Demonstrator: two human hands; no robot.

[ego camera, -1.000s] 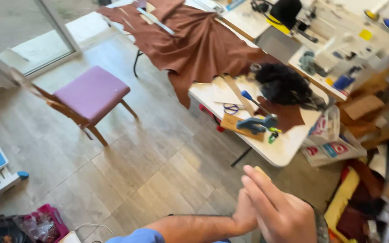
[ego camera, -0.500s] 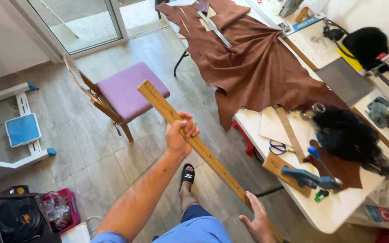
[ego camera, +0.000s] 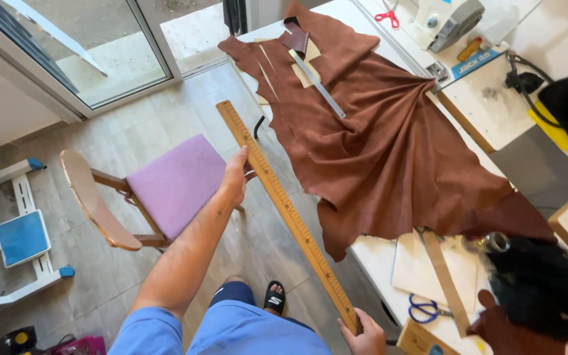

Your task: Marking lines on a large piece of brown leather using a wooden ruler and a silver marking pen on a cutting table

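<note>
Brown leather hide point(ego camera: 389, 151), soft and heavily creased, covers most of the white bench point(ego camera: 376, 256) and hangs over its near edge toward the wooden floor point(ego camera: 165, 112). On the hide lie a metal ruler point(ego camera: 317, 82) and some pale paper pattern pieces point(ego camera: 307, 59). Beside the bench stands a wooden chair point(ego camera: 100, 204) with a lilac padded seat, and at the far left a white frame with a blue pad point(ego camera: 21, 236).

Across the gap between chair and bench runs a long wooden ruler point(ego camera: 284, 210), held slanted in the air just clear of the hanging hide. The left hand point(ego camera: 235, 177) is closed round its upper part, thumb along the edge. The right hand point(ego camera: 363, 338) grips the lower end with the fingers curled about it; the frame edge cuts that hand off, so its hold is only partly seen.

On the near end of the bench lie sheets of paper point(ego camera: 422, 269), a wooden strip point(ego camera: 445, 279), blue-handled scissors point(ego camera: 425, 309) and a dark furry mass point(ego camera: 540, 289) too shapeless to identify. At the far corner a sewing machine point(ego camera: 445, 20) is cropped, with red-handled scissors point(ego camera: 386, 16) near it. No open box or tray shows its contents.
</note>
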